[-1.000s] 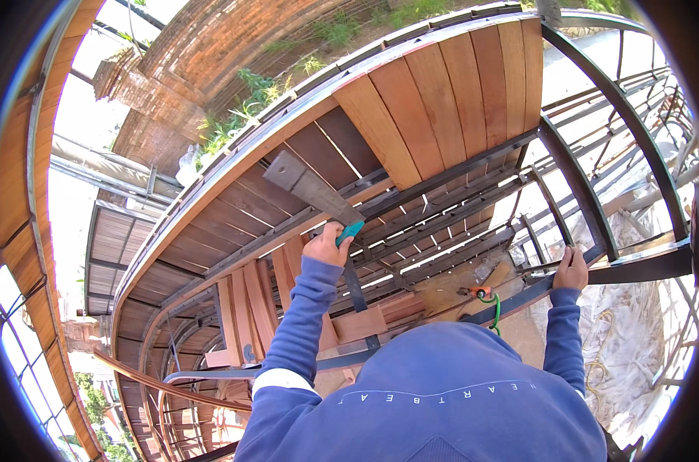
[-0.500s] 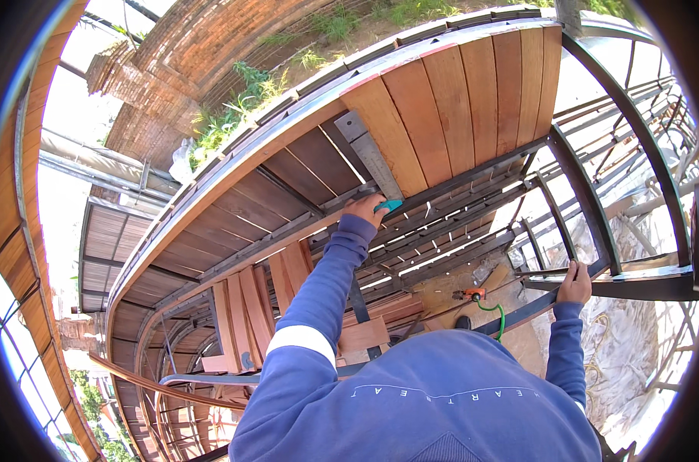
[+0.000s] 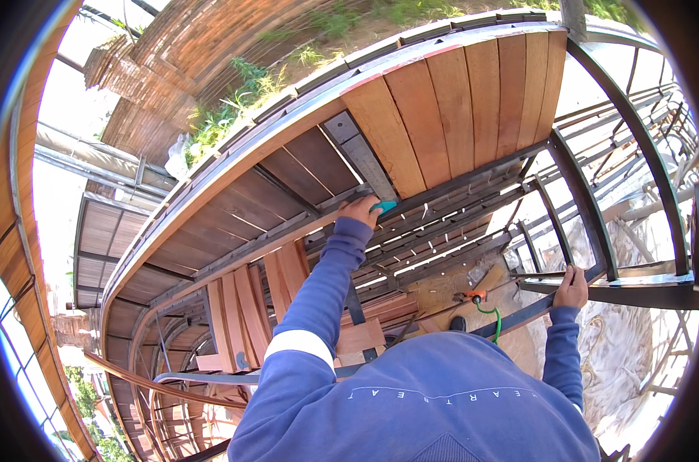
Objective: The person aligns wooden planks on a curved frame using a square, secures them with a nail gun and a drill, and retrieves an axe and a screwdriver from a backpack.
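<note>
My left hand [image 3: 357, 210] is closed round a small teal object [image 3: 384, 207], partly hidden by the fingers, so I cannot make out its kind. It is at the lower end of a flat grey metal bar [image 3: 357, 150] with holes, which runs along the edge of the fitted wooden planks [image 3: 411, 115]. Lower right, my right hand [image 3: 571, 288] is wrapped round a dark curved metal rail [image 3: 538, 308].
Dark curved metal ribs [image 3: 584, 204] rise at the right. Loose boards [image 3: 240, 312] lean below my left arm. An orange tool [image 3: 470, 296] with a green hose [image 3: 496, 323] is below the rail. Beyond the curved wall stands brickwork [image 3: 203, 46].
The view has shifted slightly. My left hand has slid a little to the left with the teal object. My right hand keeps its hold on the rail.
</note>
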A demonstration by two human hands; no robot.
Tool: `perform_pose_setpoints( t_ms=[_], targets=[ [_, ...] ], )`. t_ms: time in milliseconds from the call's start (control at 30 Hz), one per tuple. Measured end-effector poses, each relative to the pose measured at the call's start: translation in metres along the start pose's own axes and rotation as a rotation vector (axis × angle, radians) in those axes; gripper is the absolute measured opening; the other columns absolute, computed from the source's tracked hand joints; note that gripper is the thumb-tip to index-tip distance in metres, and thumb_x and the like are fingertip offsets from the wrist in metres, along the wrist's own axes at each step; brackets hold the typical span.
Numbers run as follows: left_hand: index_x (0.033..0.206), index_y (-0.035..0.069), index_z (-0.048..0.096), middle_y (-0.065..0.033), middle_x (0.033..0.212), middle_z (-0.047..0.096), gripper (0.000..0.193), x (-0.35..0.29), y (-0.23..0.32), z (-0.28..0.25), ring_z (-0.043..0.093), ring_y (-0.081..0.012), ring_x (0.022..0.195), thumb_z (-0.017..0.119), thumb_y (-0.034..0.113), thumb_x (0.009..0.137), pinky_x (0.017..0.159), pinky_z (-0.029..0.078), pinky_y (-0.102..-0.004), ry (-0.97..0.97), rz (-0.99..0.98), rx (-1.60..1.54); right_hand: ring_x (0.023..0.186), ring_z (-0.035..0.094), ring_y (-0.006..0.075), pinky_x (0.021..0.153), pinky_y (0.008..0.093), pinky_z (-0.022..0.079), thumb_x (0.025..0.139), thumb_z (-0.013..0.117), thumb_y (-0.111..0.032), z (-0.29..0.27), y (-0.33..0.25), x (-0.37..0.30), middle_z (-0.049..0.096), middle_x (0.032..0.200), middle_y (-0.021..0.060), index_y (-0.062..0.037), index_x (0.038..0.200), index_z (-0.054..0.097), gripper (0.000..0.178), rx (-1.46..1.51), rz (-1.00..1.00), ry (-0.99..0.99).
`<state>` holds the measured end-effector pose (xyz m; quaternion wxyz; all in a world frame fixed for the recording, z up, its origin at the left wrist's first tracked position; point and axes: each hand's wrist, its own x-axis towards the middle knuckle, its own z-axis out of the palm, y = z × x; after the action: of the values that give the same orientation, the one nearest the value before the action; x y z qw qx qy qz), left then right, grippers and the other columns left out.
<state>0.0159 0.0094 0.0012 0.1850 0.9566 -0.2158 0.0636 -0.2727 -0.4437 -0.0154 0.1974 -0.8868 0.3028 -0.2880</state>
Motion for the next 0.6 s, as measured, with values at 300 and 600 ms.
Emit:
perform_pose_setpoints(
  t_ms=[300,600],
  targets=[
    [0.098,0.015,0.065,-0.0060,0.094,0.071,0.021,0.0007,0.0005,-0.0014,0.066,-0.0271,0.090,0.071,0.028,0.083,0.084,0.043,-0.0420,0.004,0.020,-0.027,0.067,0.060,0.0343,0.062,0.0425,0.045,0.098,0.053,-0.023,-0.0006,0.0022,0.0007,0.061,0.074,0.0163,-0.0045,0.091,0.062,0.022,-0.026,0.000,-0.030],
    [0.097,0.015,0.066,-0.0059,0.093,0.071,0.020,0.0000,0.0027,-0.0024,0.066,-0.0264,0.090,0.071,0.028,0.083,0.085,0.042,-0.0416,0.011,0.012,-0.043,0.069,0.060,0.0355,0.064,0.0427,0.046,0.098,0.053,-0.023,-0.0007,0.0030,0.0001,0.063,0.076,0.0176,-0.0037,0.093,0.062,0.022,-0.032,0.005,-0.054]
  ],
)
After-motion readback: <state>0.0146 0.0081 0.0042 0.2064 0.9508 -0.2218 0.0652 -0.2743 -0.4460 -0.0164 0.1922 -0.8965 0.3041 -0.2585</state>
